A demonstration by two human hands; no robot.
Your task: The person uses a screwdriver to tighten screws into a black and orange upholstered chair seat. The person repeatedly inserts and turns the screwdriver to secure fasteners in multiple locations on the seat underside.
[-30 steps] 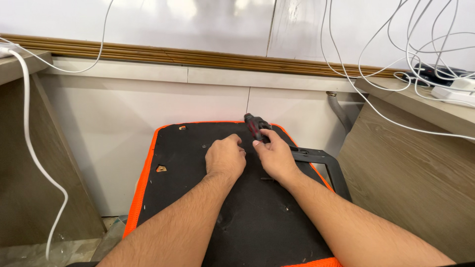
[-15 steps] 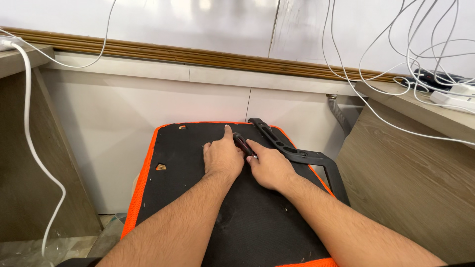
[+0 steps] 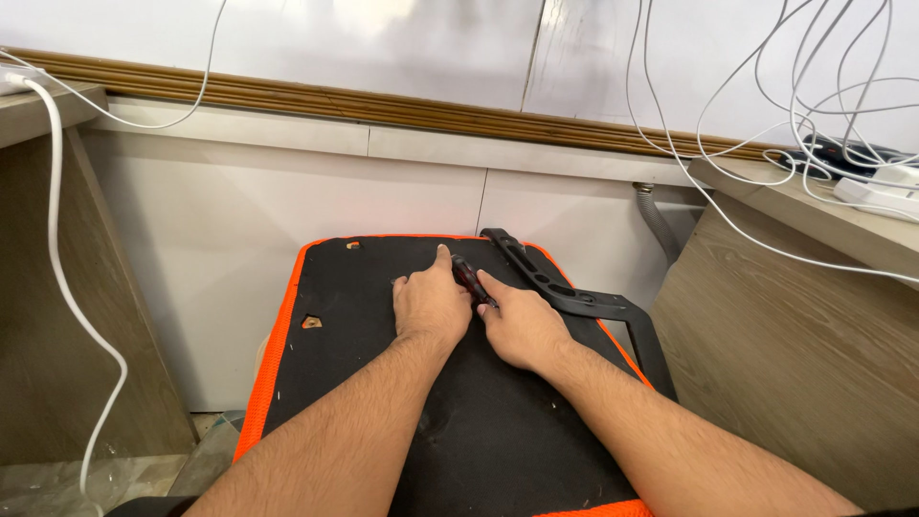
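Since the earlier frame both hands have shifted slightly nearer on the black chair base (image 3: pixel 383 383), orange-edged. The left hand (image 3: pixel 431 304) lies flat, fingers narrow, forefinger pointing far. The right hand (image 3: pixel 517 325) is closed around a dark screwdriver (image 3: pixel 473 280), which lies between the hands. A black armrest bracket (image 3: pixel 574 297) sits right.

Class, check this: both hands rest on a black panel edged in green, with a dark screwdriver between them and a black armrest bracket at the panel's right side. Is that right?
Not quite: the black panel is edged in orange, not green, as the head view shows. The rest holds: the left hand and right hand rest on it, screwdriver between them, bracket at right.
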